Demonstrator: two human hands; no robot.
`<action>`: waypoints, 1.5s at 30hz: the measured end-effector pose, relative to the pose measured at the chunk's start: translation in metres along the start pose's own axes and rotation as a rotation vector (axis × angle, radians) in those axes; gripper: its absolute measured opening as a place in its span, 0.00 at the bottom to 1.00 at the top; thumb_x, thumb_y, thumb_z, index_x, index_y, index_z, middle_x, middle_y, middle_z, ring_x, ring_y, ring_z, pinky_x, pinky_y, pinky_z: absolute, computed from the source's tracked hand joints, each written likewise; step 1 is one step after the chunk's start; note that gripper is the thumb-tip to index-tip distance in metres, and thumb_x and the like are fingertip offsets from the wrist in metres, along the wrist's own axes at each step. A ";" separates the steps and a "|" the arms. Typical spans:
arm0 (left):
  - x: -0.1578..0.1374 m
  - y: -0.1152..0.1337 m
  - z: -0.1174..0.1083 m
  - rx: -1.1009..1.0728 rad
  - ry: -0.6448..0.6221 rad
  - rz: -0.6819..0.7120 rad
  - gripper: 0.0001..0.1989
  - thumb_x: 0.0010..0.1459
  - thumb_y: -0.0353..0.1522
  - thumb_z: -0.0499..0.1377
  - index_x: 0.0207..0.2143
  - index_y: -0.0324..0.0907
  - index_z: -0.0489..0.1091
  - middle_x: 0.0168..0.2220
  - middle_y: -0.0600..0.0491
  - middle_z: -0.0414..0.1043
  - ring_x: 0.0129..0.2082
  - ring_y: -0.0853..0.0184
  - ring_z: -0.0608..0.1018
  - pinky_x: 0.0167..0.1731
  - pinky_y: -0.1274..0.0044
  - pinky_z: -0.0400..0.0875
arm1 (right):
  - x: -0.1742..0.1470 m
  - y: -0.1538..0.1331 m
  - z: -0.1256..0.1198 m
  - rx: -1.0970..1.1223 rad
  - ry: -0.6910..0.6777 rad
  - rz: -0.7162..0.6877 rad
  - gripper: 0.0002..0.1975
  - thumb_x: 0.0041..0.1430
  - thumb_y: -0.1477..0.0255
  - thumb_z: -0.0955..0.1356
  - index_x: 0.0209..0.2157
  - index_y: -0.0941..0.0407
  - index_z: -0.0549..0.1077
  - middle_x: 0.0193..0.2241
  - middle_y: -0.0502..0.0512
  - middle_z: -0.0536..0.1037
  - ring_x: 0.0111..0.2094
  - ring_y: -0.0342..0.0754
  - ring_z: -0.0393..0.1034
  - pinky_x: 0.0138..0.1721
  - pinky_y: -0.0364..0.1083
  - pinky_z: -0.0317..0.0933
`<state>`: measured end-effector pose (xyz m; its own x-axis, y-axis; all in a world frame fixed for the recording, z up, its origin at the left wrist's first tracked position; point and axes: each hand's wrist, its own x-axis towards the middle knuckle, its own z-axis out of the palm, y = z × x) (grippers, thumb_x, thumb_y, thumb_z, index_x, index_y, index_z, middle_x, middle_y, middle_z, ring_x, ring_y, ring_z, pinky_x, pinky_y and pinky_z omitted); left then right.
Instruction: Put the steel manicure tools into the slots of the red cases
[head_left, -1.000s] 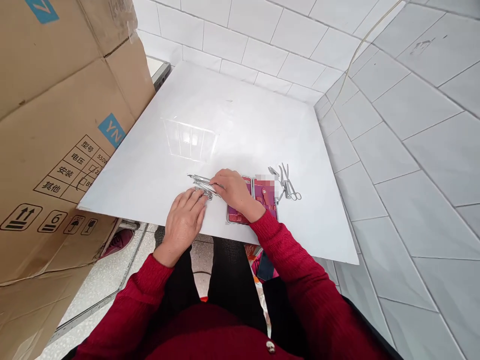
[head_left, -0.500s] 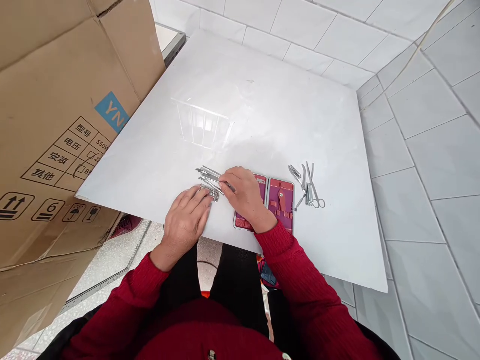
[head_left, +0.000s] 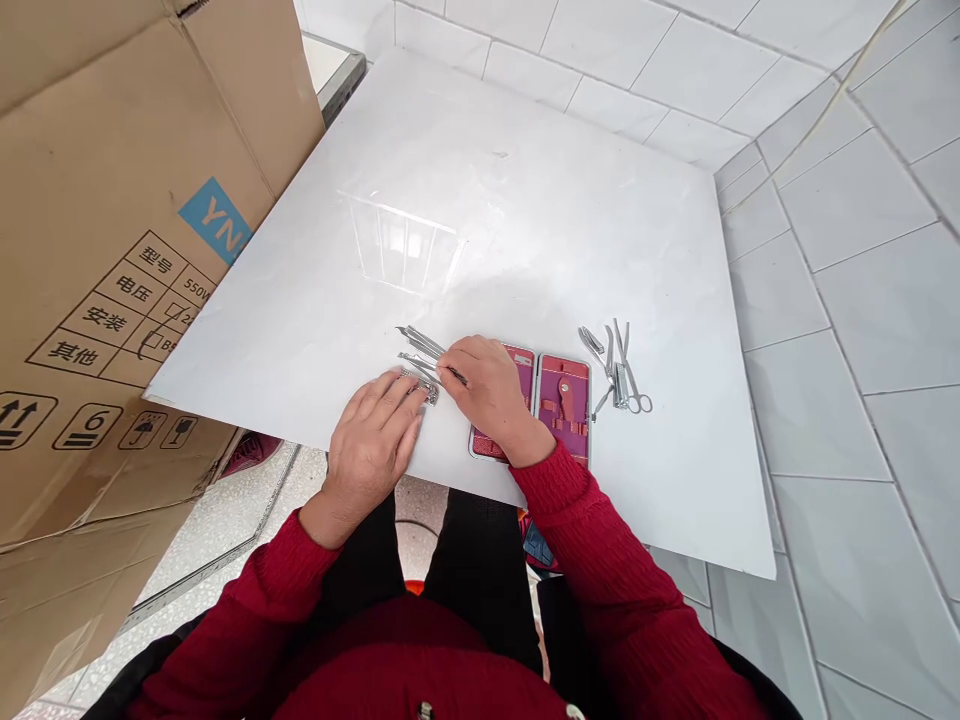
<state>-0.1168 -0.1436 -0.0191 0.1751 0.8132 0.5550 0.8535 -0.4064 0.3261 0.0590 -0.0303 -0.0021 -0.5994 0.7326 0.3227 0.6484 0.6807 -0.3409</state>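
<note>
My right hand [head_left: 487, 392] is closed in a pinch over a slim metal manicure tool [head_left: 456, 375], left of the open case's middle. More thin metal manicure tools [head_left: 421, 342] reach out to the left from its fingertips; which of them it grips is partly hidden. My left hand [head_left: 377, 425] lies flat on the table, its fingertips over a small metal nail clipper [head_left: 430, 392] that they partly cover. Under and beside my right wrist lies the open manicure case [head_left: 551, 385], red-edged with a purple lining and small loops; my right hand hides much of its left half.
Right of the case, scissors [head_left: 638, 402], a nail clipper [head_left: 619, 386] and several other metal tools lie in a group on the white tabletop [head_left: 585, 230]. A large cardboard box [head_left: 112, 120] stands against the left side. Tiled walls [head_left: 847, 380] border the back and right.
The thin tools by my right fingertips have shifted slightly and lie closer together at their left ends. My right hand has barely moved; my left hand stays in place.
</note>
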 end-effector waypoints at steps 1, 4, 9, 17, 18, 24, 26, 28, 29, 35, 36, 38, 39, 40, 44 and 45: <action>0.000 0.000 0.000 0.000 -0.002 -0.003 0.17 0.69 0.27 0.58 0.59 0.40 0.70 0.59 0.45 0.76 0.64 0.53 0.73 0.60 0.59 0.72 | 0.001 -0.001 -0.001 -0.024 -0.003 0.000 0.11 0.71 0.74 0.65 0.33 0.54 0.76 0.36 0.55 0.78 0.40 0.51 0.67 0.44 0.50 0.55; 0.001 0.000 0.000 0.016 -0.003 0.002 0.18 0.69 0.28 0.58 0.60 0.40 0.69 0.60 0.43 0.75 0.64 0.52 0.73 0.60 0.58 0.72 | 0.002 -0.003 -0.002 -0.128 -0.013 -0.003 0.11 0.69 0.76 0.66 0.31 0.55 0.75 0.33 0.55 0.77 0.38 0.51 0.66 0.42 0.50 0.54; 0.000 -0.001 0.002 0.056 0.005 0.016 0.16 0.68 0.27 0.58 0.58 0.39 0.71 0.58 0.43 0.76 0.63 0.51 0.74 0.60 0.59 0.72 | 0.003 -0.003 0.005 -0.259 0.007 -0.040 0.11 0.69 0.76 0.66 0.30 0.55 0.74 0.31 0.54 0.76 0.35 0.51 0.66 0.41 0.50 0.54; 0.000 -0.001 0.003 0.043 -0.001 0.015 0.17 0.69 0.28 0.57 0.59 0.42 0.70 0.58 0.44 0.76 0.63 0.52 0.74 0.61 0.58 0.71 | 0.003 -0.003 0.010 -0.269 0.040 0.027 0.10 0.68 0.77 0.66 0.31 0.54 0.72 0.30 0.55 0.76 0.35 0.52 0.66 0.40 0.51 0.53; 0.000 -0.001 0.003 0.041 -0.002 0.015 0.17 0.69 0.28 0.57 0.59 0.42 0.70 0.58 0.44 0.76 0.63 0.52 0.74 0.60 0.58 0.71 | 0.003 -0.004 0.010 -0.262 0.044 0.034 0.10 0.68 0.77 0.66 0.31 0.54 0.72 0.30 0.55 0.76 0.35 0.52 0.66 0.40 0.51 0.53; 0.000 -0.001 0.002 0.053 0.006 0.019 0.16 0.69 0.28 0.57 0.58 0.41 0.71 0.59 0.45 0.76 0.63 0.52 0.74 0.60 0.59 0.71 | 0.002 -0.006 0.005 -0.202 0.094 0.022 0.11 0.70 0.75 0.65 0.32 0.53 0.72 0.31 0.54 0.76 0.36 0.52 0.67 0.41 0.51 0.54; -0.001 0.000 0.002 0.059 0.007 0.021 0.16 0.69 0.28 0.57 0.57 0.40 0.71 0.59 0.44 0.76 0.64 0.52 0.73 0.61 0.59 0.71 | 0.001 -0.007 0.003 -0.163 0.094 -0.016 0.10 0.72 0.74 0.65 0.33 0.53 0.73 0.32 0.54 0.77 0.37 0.52 0.67 0.41 0.51 0.54; -0.001 0.000 0.003 0.063 0.011 0.019 0.16 0.69 0.28 0.57 0.57 0.40 0.71 0.59 0.44 0.76 0.64 0.52 0.73 0.60 0.59 0.71 | 0.001 -0.008 0.002 -0.132 0.061 -0.060 0.11 0.72 0.73 0.65 0.34 0.53 0.74 0.33 0.54 0.78 0.37 0.51 0.68 0.42 0.50 0.55; -0.001 0.000 0.003 0.066 0.013 0.018 0.15 0.69 0.28 0.57 0.57 0.40 0.71 0.59 0.44 0.76 0.63 0.52 0.74 0.60 0.59 0.71 | 0.001 -0.009 0.003 -0.126 0.040 -0.072 0.11 0.72 0.73 0.65 0.33 0.53 0.74 0.33 0.54 0.78 0.37 0.51 0.68 0.42 0.50 0.55; -0.002 -0.001 0.004 0.061 0.011 0.015 0.16 0.69 0.28 0.57 0.58 0.41 0.71 0.59 0.44 0.76 0.63 0.52 0.74 0.60 0.59 0.72 | 0.006 -0.009 0.008 -0.177 0.029 0.003 0.12 0.70 0.74 0.67 0.30 0.55 0.74 0.30 0.53 0.77 0.35 0.50 0.68 0.41 0.50 0.53; -0.002 -0.001 0.003 0.059 0.008 0.013 0.17 0.69 0.28 0.57 0.59 0.42 0.71 0.59 0.44 0.76 0.63 0.53 0.74 0.60 0.59 0.72 | 0.006 -0.009 0.009 -0.183 0.033 0.014 0.12 0.70 0.74 0.67 0.30 0.54 0.74 0.29 0.53 0.77 0.35 0.50 0.68 0.41 0.50 0.53; -0.002 -0.001 0.003 0.062 0.002 0.011 0.17 0.70 0.29 0.56 0.59 0.42 0.70 0.59 0.44 0.76 0.63 0.53 0.74 0.60 0.59 0.71 | 0.006 -0.008 0.010 -0.190 0.045 0.023 0.11 0.70 0.74 0.67 0.30 0.54 0.73 0.29 0.53 0.76 0.34 0.50 0.67 0.40 0.50 0.52; -0.001 -0.001 0.003 0.066 0.001 0.013 0.17 0.70 0.29 0.56 0.59 0.42 0.70 0.59 0.44 0.76 0.63 0.52 0.74 0.60 0.59 0.71 | 0.006 -0.008 0.010 -0.192 0.053 0.020 0.11 0.70 0.74 0.67 0.30 0.54 0.73 0.29 0.53 0.77 0.33 0.50 0.67 0.40 0.50 0.53; -0.001 -0.001 0.003 0.070 0.001 0.015 0.17 0.69 0.29 0.56 0.59 0.42 0.71 0.59 0.44 0.76 0.63 0.52 0.74 0.60 0.59 0.72 | 0.005 -0.007 0.010 -0.194 0.060 0.014 0.11 0.70 0.74 0.67 0.30 0.54 0.73 0.29 0.53 0.77 0.33 0.50 0.67 0.40 0.50 0.53; -0.001 -0.001 0.003 0.070 0.009 0.019 0.17 0.70 0.28 0.56 0.59 0.43 0.71 0.58 0.45 0.76 0.62 0.53 0.75 0.59 0.59 0.72 | 0.004 -0.006 0.012 -0.194 0.068 -0.014 0.11 0.69 0.75 0.67 0.30 0.54 0.72 0.28 0.52 0.76 0.32 0.50 0.67 0.39 0.50 0.53; 0.000 -0.001 0.003 0.067 0.008 0.017 0.17 0.70 0.28 0.56 0.59 0.43 0.70 0.58 0.45 0.76 0.62 0.53 0.75 0.59 0.59 0.72 | 0.004 -0.006 0.012 -0.196 0.070 -0.014 0.12 0.69 0.75 0.67 0.29 0.53 0.72 0.28 0.52 0.76 0.32 0.50 0.67 0.39 0.50 0.53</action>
<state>-0.1164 -0.1425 -0.0216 0.1866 0.8030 0.5661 0.8813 -0.3914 0.2647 0.0468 -0.0315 -0.0092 -0.5794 0.7161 0.3892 0.7233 0.6719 -0.1594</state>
